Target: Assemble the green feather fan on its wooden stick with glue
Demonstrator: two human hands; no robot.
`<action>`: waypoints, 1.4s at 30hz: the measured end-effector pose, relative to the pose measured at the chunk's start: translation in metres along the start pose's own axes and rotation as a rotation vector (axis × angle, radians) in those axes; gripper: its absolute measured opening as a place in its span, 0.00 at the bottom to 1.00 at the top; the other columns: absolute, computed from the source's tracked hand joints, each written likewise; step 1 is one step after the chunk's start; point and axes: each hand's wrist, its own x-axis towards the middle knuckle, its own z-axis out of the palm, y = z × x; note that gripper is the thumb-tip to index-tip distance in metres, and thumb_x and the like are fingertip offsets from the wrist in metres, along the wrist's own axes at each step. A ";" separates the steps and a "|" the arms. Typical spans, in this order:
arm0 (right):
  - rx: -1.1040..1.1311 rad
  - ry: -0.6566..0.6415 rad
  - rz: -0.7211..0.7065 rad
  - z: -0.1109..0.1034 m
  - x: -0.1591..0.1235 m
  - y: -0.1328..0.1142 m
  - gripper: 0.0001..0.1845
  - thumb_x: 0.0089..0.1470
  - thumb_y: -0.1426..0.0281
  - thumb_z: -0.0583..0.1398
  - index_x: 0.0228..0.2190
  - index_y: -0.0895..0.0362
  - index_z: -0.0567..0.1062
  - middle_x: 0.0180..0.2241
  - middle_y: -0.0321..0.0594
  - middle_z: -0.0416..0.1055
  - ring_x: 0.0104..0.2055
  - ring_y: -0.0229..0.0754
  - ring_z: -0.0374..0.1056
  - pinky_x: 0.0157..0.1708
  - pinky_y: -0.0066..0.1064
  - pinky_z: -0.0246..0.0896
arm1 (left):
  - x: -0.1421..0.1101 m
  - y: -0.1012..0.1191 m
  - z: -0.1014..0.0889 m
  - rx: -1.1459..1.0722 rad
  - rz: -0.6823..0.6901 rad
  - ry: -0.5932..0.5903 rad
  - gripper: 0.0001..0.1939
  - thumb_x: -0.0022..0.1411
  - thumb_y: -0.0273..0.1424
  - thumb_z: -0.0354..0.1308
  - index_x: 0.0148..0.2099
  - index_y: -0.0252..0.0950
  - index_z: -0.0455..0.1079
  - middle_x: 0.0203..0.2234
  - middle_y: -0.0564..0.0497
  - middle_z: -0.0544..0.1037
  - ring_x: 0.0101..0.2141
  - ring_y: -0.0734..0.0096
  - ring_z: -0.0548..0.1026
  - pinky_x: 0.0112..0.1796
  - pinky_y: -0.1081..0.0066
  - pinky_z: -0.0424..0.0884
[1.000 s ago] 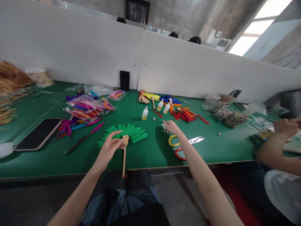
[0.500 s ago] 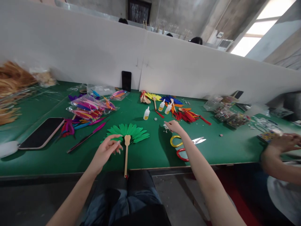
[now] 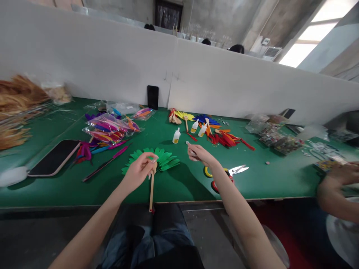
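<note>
My left hand (image 3: 142, 166) hovers at the wooden head of a green feather fan (image 3: 168, 160), its fingers curled and the thumb close to the index finger. Whatever sits between those fingertips is too small to make out. The fan lies on the table with its wooden handle (image 3: 152, 192) reaching past the front edge. To the right, my right hand (image 3: 200, 154) is closed in a pinch, and its contents are hidden. Beside its fingertips shows a small whitish ring (image 3: 187, 142). Scissors (image 3: 237, 170) with yellow and red handles lie partly under my right forearm.
Three small glue bottles (image 3: 176, 136) stand behind the fan. Bagged feathers (image 3: 108, 129) and a dark tablet-like board (image 3: 54, 158) lie at left. Beyond are a yellow fan (image 3: 185, 116), red feathers (image 3: 227, 139) and an upright phone (image 3: 153, 97). A co-worker's arm (image 3: 333, 183) is at right.
My left hand has moved right, over the fan's wooden head, with its fingers drawn closer together. My right hand has shifted left and now covers where small white pieces lay.
</note>
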 end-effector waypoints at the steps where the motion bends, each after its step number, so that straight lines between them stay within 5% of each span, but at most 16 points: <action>1: 0.046 -0.039 -0.007 0.009 0.002 -0.002 0.27 0.53 0.49 0.52 0.16 0.55 0.54 0.15 0.26 0.46 0.14 0.28 0.47 0.15 0.23 0.40 | 0.009 0.003 0.003 0.070 0.049 -0.001 0.12 0.63 0.41 0.46 0.41 0.38 0.62 0.20 0.57 0.66 0.19 0.75 0.65 0.23 0.74 0.61; 6: 0.252 -0.170 -0.024 0.047 0.019 -0.005 0.27 0.51 0.49 0.55 0.16 0.55 0.56 0.13 0.24 0.44 0.14 0.28 0.41 0.13 0.23 0.37 | 0.056 0.009 0.016 0.444 0.307 -0.030 0.15 0.65 0.40 0.45 0.30 0.37 0.58 0.19 0.57 0.61 0.20 0.76 0.60 0.23 0.74 0.54; 11: 0.415 -0.197 0.002 0.066 0.040 -0.005 0.27 0.47 0.52 0.60 0.14 0.55 0.54 0.12 0.23 0.42 0.13 0.27 0.38 0.12 0.21 0.35 | 0.089 -0.004 0.010 0.439 0.357 -0.170 0.14 0.67 0.38 0.41 0.37 0.36 0.64 0.24 0.55 0.69 0.23 0.74 0.65 0.25 0.75 0.58; 14: 0.471 -0.221 0.039 0.070 0.053 -0.005 0.29 0.49 0.52 0.59 0.13 0.55 0.52 0.11 0.23 0.41 0.12 0.26 0.37 0.10 0.21 0.34 | 0.097 -0.014 0.003 0.548 0.441 -0.122 0.17 0.67 0.39 0.40 0.33 0.36 0.64 0.20 0.56 0.67 0.21 0.75 0.64 0.23 0.75 0.56; 23: 0.563 -0.384 0.115 0.073 0.086 -0.003 0.31 0.54 0.56 0.57 0.10 0.56 0.50 0.08 0.24 0.41 0.10 0.25 0.37 0.08 0.17 0.35 | 0.103 -0.029 -0.014 0.667 0.583 -0.022 0.16 0.66 0.34 0.41 0.27 0.36 0.60 0.19 0.55 0.62 0.20 0.75 0.63 0.22 0.75 0.54; 32: 0.598 -0.581 0.152 0.082 0.101 -0.002 0.32 0.59 0.56 0.50 0.09 0.55 0.50 0.05 0.25 0.43 0.07 0.25 0.37 0.05 0.17 0.39 | 0.099 -0.038 -0.027 0.495 0.504 0.035 0.16 0.66 0.37 0.44 0.29 0.36 0.61 0.20 0.56 0.63 0.21 0.77 0.63 0.23 0.77 0.58; 37: 0.612 -0.574 0.110 0.086 0.095 0.001 0.31 0.56 0.56 0.55 0.10 0.56 0.51 0.05 0.23 0.43 0.07 0.25 0.37 0.06 0.17 0.38 | 0.092 -0.030 -0.025 0.511 0.568 0.004 0.17 0.66 0.35 0.45 0.24 0.36 0.56 0.18 0.57 0.58 0.19 0.79 0.59 0.23 0.76 0.55; 42: 0.603 -0.451 0.009 0.082 0.087 0.000 0.29 0.53 0.55 0.57 0.11 0.56 0.55 0.07 0.24 0.47 0.09 0.25 0.43 0.09 0.19 0.41 | 0.091 -0.025 -0.025 0.232 0.433 0.116 0.21 0.65 0.35 0.45 0.20 0.36 0.49 0.14 0.59 0.52 0.17 0.80 0.55 0.21 0.76 0.54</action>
